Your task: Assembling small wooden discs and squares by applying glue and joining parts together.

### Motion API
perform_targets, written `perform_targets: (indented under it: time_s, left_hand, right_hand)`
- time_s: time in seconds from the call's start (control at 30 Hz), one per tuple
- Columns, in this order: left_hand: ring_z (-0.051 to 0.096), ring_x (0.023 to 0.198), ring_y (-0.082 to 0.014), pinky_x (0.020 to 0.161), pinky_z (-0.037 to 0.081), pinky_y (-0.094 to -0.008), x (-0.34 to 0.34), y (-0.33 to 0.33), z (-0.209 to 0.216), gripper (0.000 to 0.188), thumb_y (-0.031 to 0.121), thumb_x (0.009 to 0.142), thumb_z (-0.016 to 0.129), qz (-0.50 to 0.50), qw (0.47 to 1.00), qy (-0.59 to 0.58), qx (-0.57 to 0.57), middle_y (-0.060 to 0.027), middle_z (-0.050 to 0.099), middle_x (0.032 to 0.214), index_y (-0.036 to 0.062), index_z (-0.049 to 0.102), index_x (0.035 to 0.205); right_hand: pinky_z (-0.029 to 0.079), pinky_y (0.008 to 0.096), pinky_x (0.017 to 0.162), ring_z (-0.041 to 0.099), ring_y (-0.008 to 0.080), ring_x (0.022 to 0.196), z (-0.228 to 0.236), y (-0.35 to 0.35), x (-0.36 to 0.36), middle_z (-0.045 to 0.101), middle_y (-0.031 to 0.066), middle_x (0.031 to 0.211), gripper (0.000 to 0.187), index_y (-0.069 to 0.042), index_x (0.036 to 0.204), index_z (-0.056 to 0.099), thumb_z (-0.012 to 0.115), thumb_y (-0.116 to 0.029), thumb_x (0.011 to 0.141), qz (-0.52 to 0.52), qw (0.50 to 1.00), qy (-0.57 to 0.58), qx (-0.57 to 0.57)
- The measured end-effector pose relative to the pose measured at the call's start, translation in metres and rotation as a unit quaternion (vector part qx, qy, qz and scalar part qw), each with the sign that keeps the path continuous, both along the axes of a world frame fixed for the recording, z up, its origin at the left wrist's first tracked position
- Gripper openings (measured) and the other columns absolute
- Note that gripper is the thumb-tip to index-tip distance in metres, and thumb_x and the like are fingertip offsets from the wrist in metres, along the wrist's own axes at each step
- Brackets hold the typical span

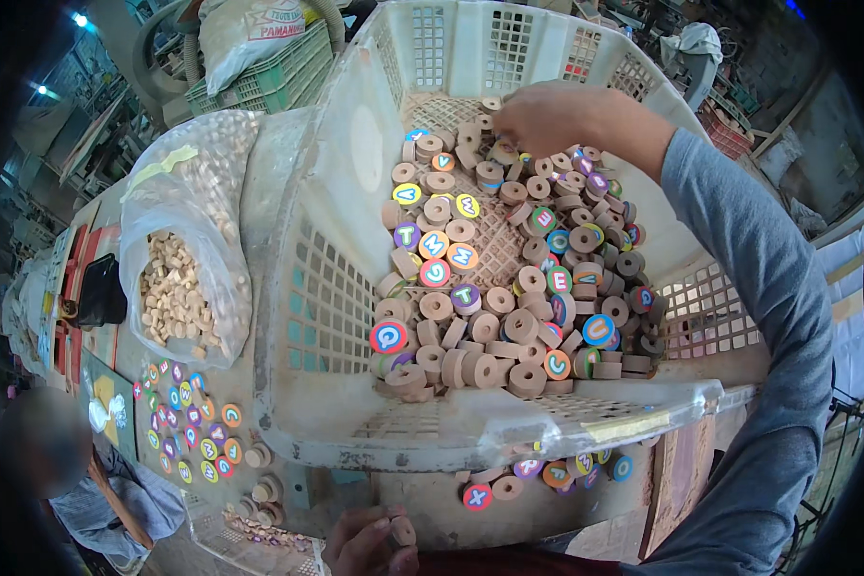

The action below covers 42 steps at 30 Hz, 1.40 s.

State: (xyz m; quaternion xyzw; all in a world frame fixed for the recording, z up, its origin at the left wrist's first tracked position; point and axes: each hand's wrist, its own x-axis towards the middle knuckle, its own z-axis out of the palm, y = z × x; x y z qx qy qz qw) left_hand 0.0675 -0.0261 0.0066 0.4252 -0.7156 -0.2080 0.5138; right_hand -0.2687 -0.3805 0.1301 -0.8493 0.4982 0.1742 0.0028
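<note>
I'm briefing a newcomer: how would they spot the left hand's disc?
Find the big whitish crate, then the left hand below its near rim. Its disc shows a holed brown face; unlike the loose discs nearby, it is gripped.

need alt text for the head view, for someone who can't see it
A person's right hand reaches among drilled wooden discs and colorful lettered discs in a large white plastic crate; the left hand, in front of the crate, holds another drilled disc. To the crate's left are an open clear bag of small wooden pieces and more lettered discs.
</note>
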Motion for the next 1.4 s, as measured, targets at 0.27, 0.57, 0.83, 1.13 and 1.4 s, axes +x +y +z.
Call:
perform_targets:
  time_s: [0.27, 0.57, 0.83, 1.13, 1.4]
  left_hand:
    - [0.065, 0.073, -0.0277, 0.062, 0.053, -0.0322, 0.001, -0.005, 0.004, 0.039, 0.023, 0.094, 0.063, 0.001, 1.000, 0.003, -0.017, -0.0244, 0.067, 0.092, -0.0044, 0.059, 0.121]
    - [0.065, 0.072, -0.0281, 0.062, 0.054, -0.0331, -0.001, -0.005, 0.005, 0.036, 0.021, 0.093, 0.065, 0.009, 1.000, 0.016, -0.007, -0.0239, 0.068, 0.092, -0.0039, 0.059, 0.118]
    - [0.065, 0.071, -0.0270, 0.061, 0.054, -0.0315, -0.001, -0.009, 0.008, 0.038, 0.022, 0.094, 0.063, -0.007, 1.000, 0.014, -0.007, -0.0256, 0.068, 0.092, -0.0041, 0.059, 0.120]
    - [0.066, 0.073, -0.0289, 0.062, 0.054, -0.0326, -0.005, -0.006, 0.006, 0.037, 0.023, 0.095, 0.063, 0.016, 0.999, 0.041, -0.008, -0.0251, 0.068, 0.092, -0.0037, 0.059, 0.120]
    - [0.066, 0.074, -0.0280, 0.062, 0.054, -0.0324, -0.005, -0.005, 0.008, 0.036, 0.023, 0.095, 0.063, 0.009, 0.999, 0.035, 0.006, -0.0242, 0.067, 0.091, -0.0044, 0.059, 0.119]
  right_hand:
    - [0.049, 0.0450, 0.090, 0.061, 0.0369, 0.103, -0.020, 0.017, 0.044, 0.059, 0.0160, 0.113, 0.041, -0.005, 0.115, 0.059, 0.067, -0.027, 0.082, 0.185, 0.939, -0.274, -0.095]
    - [0.050, 0.0433, 0.085, 0.063, 0.0328, 0.100, -0.010, 0.008, 0.037, 0.061, 0.0139, 0.112, 0.029, -0.004, 0.104, 0.061, 0.065, -0.014, 0.078, 0.104, 0.987, -0.087, 0.084]
    - [0.050, 0.0419, 0.090, 0.061, 0.0320, 0.108, -0.002, 0.006, 0.038, 0.060, 0.0153, 0.123, 0.038, -0.006, 0.117, 0.061, 0.058, -0.005, 0.079, 0.014, 0.986, 0.028, -0.165]
    - [0.035, 0.0451, 0.113, 0.038, 0.0333, 0.138, -0.031, 0.014, 0.036, 0.038, 0.0093, 0.152, 0.049, -0.022, 0.146, 0.042, 0.043, -0.038, 0.100, 0.069, 0.994, 0.050, -0.067]
    - [0.050, 0.0479, 0.090, 0.066, 0.0353, 0.100, 0.004, -0.009, 0.006, 0.071, 0.0144, 0.104, 0.035, -0.011, 0.110, 0.070, 0.049, -0.035, 0.096, -0.138, 0.979, 0.022, -0.151]
